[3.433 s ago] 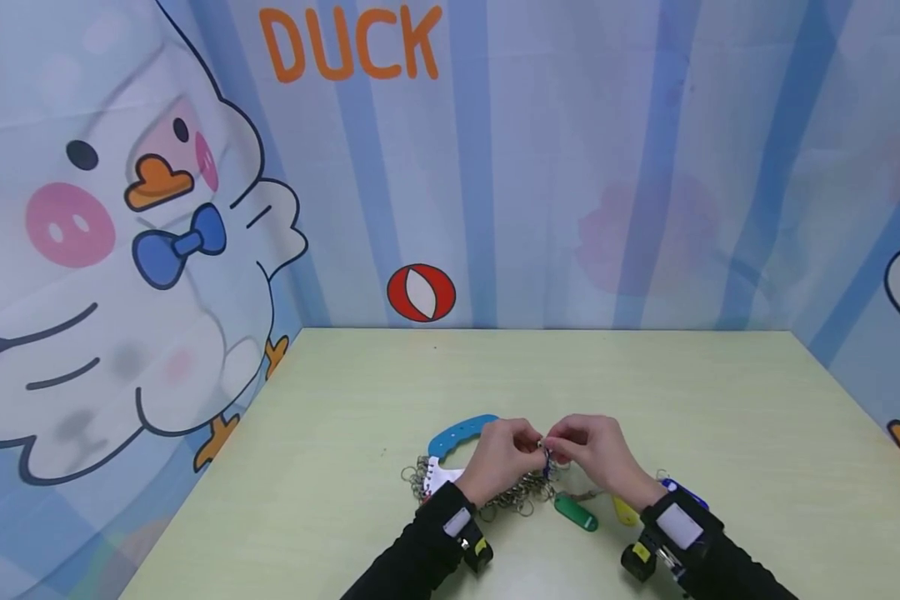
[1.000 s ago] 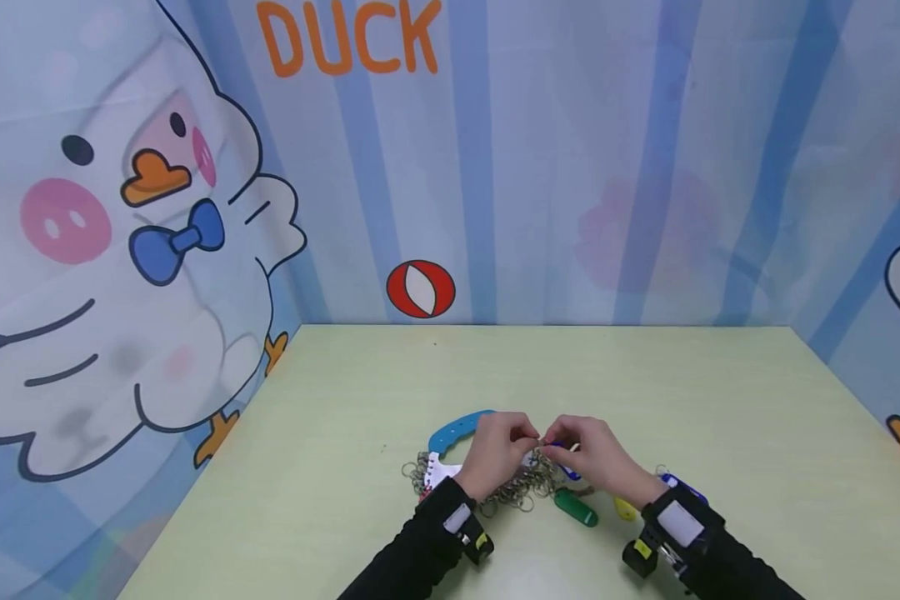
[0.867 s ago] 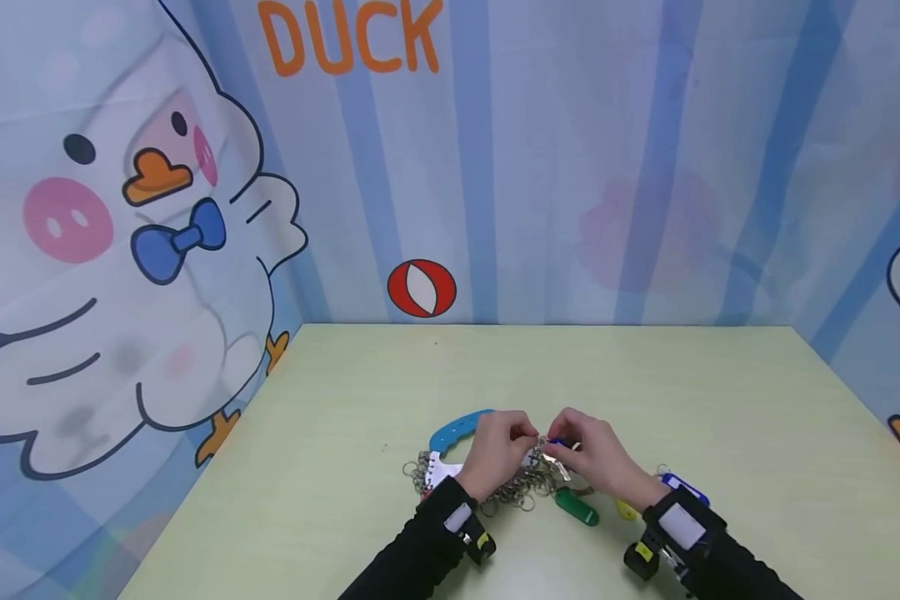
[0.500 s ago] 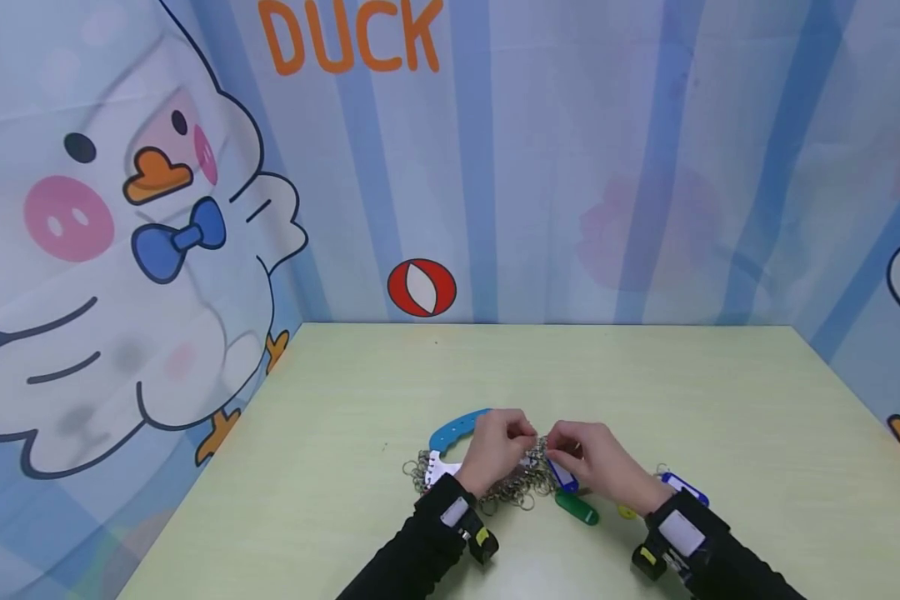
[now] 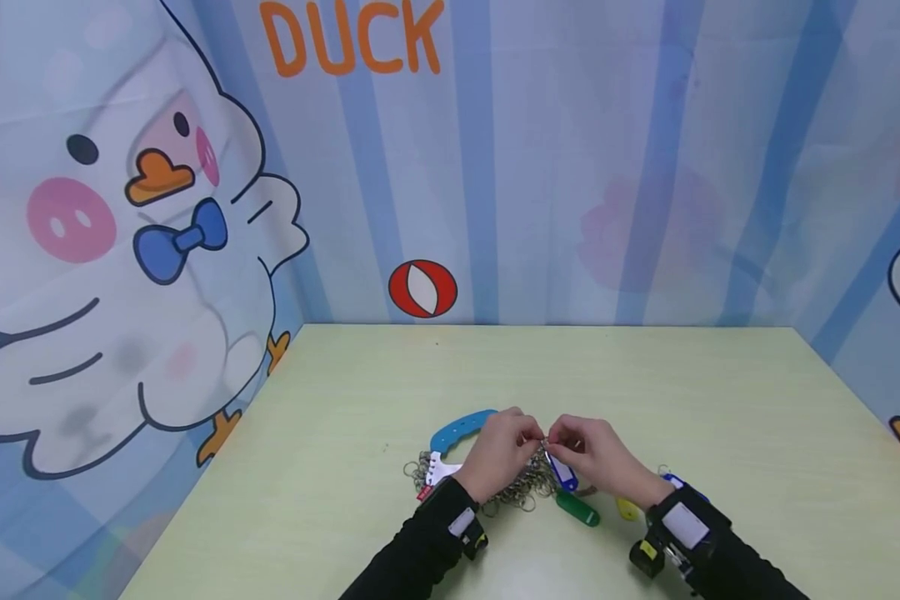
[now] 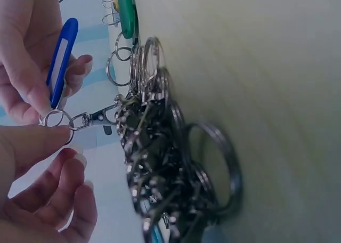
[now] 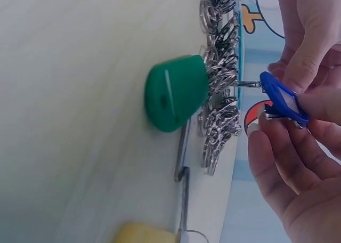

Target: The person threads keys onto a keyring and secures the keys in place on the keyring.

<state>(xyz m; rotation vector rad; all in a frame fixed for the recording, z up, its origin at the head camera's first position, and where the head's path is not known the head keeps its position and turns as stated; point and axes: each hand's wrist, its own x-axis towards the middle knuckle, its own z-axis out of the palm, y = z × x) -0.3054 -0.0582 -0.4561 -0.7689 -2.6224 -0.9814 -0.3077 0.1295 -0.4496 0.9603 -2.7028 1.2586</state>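
Note:
My left hand (image 5: 498, 452) pinches a metal split ring (image 6: 57, 112) between thumb and finger. A swivel clasp (image 6: 98, 118) links that ring to a dense heap of metal rings and clasps (image 6: 160, 142) on the table. Right against it, my right hand (image 5: 598, 454) holds a blue key tag (image 5: 562, 473) with a pale label by its ring end, fingertips meeting those of the left. In the right wrist view the tag (image 7: 282, 96) lies tilted across the right fingers. The heap is partly hidden behind my left hand.
A green key tag (image 5: 578, 508) lies below the hands, a yellow tag (image 5: 627, 509) further right. Another blue tag (image 5: 673, 481) is partly hidden by the right wrist. On the left are a blue curved strip (image 5: 461, 429), a white notched piece (image 5: 438, 469) and a red tag (image 5: 424, 493).
The blue tag has turned about between the fingers and now hangs label up. Half a second ago the hands were slightly apart; now their fingertips are together at the ring.

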